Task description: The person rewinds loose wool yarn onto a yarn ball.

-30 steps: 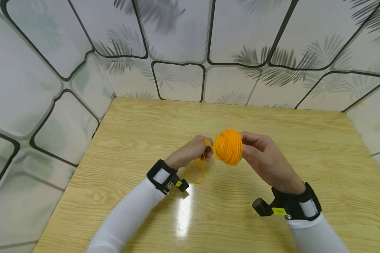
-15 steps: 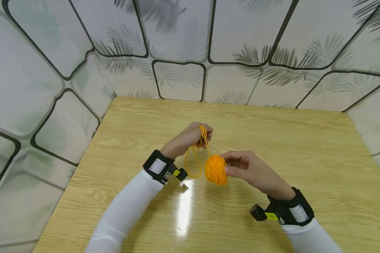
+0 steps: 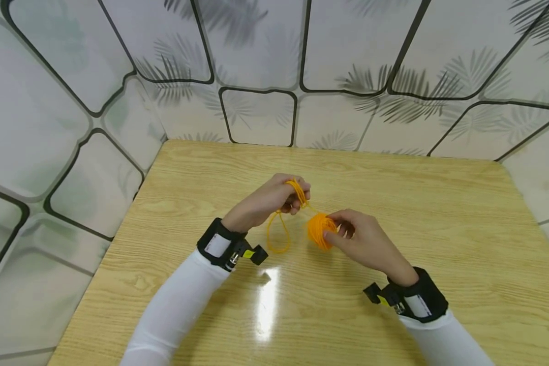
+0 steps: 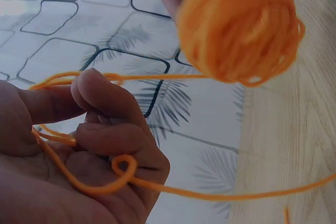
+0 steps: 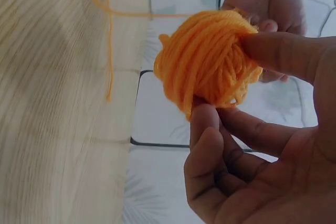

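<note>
An orange ball of yarn [image 3: 321, 231] is pinched between the thumb and fingers of my right hand [image 3: 368, 240], just above the table. My left hand [image 3: 274, 198] has its fingers curled, with strands of the yarn looped round it near the index finger. In the left wrist view, a taut strand [image 4: 163, 76] runs from that hand to the ball [image 4: 239, 27]. Another strand [image 4: 226, 197] crosses the left palm with a small curl and leads away. Below the left hand dangles a loose yarn loop [image 3: 279, 238]. The right wrist view shows thumb and fingertips pressing the ball [image 5: 199, 59].
A light wood-grain table [image 3: 201, 168] lies under both hands. Patterned wall panels [image 3: 261, 117] with leaf prints rise at its back and left. Black straps with small cameras sit on both wrists, and a light reflection shines on the tabletop.
The ball went from right beside the left hand down towards me, then slightly up and right. The left hand rose a little, and more yarn strands now lie round it.
</note>
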